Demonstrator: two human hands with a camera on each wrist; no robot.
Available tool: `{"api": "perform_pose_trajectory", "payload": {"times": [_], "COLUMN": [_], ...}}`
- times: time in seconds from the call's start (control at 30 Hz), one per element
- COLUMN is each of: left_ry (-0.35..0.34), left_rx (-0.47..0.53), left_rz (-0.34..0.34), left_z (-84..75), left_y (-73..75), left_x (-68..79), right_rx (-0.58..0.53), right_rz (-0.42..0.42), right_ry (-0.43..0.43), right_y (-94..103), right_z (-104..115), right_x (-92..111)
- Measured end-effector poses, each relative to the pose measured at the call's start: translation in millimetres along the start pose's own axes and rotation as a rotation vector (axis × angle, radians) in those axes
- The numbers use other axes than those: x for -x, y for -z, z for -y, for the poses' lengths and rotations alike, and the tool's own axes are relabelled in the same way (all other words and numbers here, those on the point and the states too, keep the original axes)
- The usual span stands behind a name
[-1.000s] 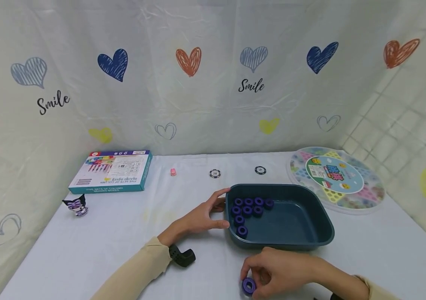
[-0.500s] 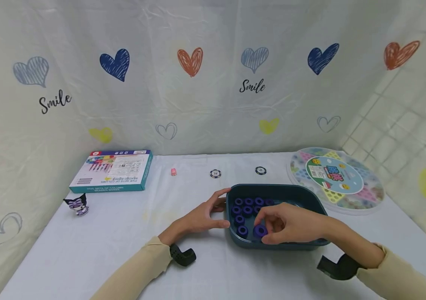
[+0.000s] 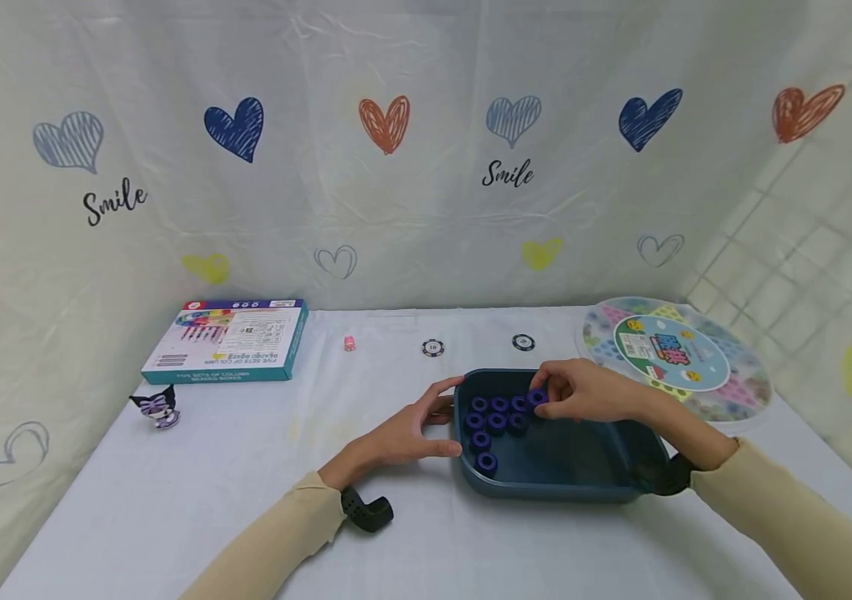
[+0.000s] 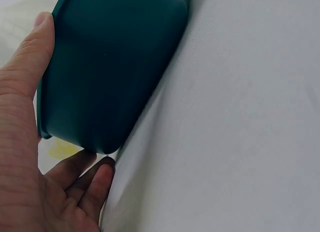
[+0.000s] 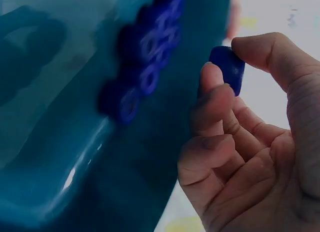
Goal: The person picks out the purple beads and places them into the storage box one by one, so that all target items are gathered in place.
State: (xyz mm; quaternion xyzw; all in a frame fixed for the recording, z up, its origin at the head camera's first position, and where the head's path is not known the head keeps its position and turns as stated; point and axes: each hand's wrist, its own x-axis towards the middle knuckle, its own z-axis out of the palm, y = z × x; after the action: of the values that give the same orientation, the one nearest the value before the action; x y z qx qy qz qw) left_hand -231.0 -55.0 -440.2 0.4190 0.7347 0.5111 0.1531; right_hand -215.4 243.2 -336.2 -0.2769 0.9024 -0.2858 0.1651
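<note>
A dark teal plastic tub [image 3: 576, 454] stands on the white-covered table. My left hand [image 3: 403, 433] holds its left end, thumb against the rim and fingers by the far corner; the left wrist view shows the thumb along the tub's wall and curled fingertips by its lower edge. Several purple rings [image 3: 497, 422] lie against the tub's left and far walls. Over the far side of the tub, my right hand [image 3: 591, 392] pinches one purple ring [image 5: 228, 70] between thumb and fingers. From the head view I cannot tell whether this ring touches those below.
Behind the tub lie two black-and-white chips [image 3: 433, 347] and a small pink piece [image 3: 349, 343]. A flat teal-edged box [image 3: 227, 337] and a small figurine [image 3: 158, 407] sit at the left. At the back right rests a round, clear case [image 3: 674, 354].
My right hand has carried a purple ring from the table in front of the tub, up over its near rim, to the far wall. The left hand has stayed at the tub's left end.
</note>
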Motion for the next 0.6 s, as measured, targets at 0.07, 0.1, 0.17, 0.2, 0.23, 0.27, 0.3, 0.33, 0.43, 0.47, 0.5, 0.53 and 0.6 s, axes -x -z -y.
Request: {"api": "perform_pose_trajectory", "payload": {"times": [0.07, 0.1, 0.17, 0.2, 0.23, 0.27, 0.3, 0.33, 0.43, 0.47, 0.5, 0.53, 0.6], "left_ry": [0.002, 0.004, 0.003, 0.003, 0.003, 0.003, 0.003, 0.002, 0.003, 0.006, 0.009, 0.011, 0.016], "left_rx": [0.002, 0.001, 0.002, 0.003, 0.002, 0.000, 0.000, 0.000, -0.006, -0.008, -0.009, -0.010, -0.012], "left_rz": [0.000, 0.000, 0.003, 0.003, 0.003, 0.003, 0.003, 0.004, 0.002, 0.001, 0.000, 0.000, -0.001], "left_z": [-0.7, -0.8, -0.6, -0.4, -0.1, 0.4, 0.5, 0.7, 0.8, 0.4, -0.1, 0.0, 0.2], "left_y": [0.1, 0.2, -0.2, -0.4, -0.5, -0.6, -0.7, -0.7, -0.4, -0.2, 0.1, 0.2, 0.5], "left_x": [0.0, 0.0, -0.1, -0.2, -0.2, -0.4, -0.5, -0.6, -1.0, -0.9, -0.8, -0.9, -0.9], "right_rx": [0.026, 0.034, 0.045, 0.042, 0.037, 0.032, 0.029, 0.030, 0.037, 0.043, 0.044, 0.042, 0.040], "right_rz": [0.002, 0.008, 0.028, 0.045, 0.066, 0.090, 0.115, 0.139, 0.199, 0.212, 0.220, 0.227, 0.236], "right_ry": [-0.023, -0.035, -0.062, -0.078, -0.097, -0.118, -0.139, -0.156, -0.191, -0.192, -0.189, -0.182, -0.165], "right_y": [1.0, 1.3, 1.3, 1.2, 0.9, 0.5, -0.2, -1.2, -4.3, -5.4, -6.4, -7.3, -8.6], "right_z": [-5.9, -8.7, -13.9, -15.8, -17.4, -18.7, -20.0, -20.8, -22.4, -22.4, -22.3, -22.0, -22.0], "right_x": [-4.2, -6.1, -9.6, -11.2, -12.5, -13.7, -14.8, -15.8, -17.8, -18.1, -18.3, -18.4, -18.4]}}
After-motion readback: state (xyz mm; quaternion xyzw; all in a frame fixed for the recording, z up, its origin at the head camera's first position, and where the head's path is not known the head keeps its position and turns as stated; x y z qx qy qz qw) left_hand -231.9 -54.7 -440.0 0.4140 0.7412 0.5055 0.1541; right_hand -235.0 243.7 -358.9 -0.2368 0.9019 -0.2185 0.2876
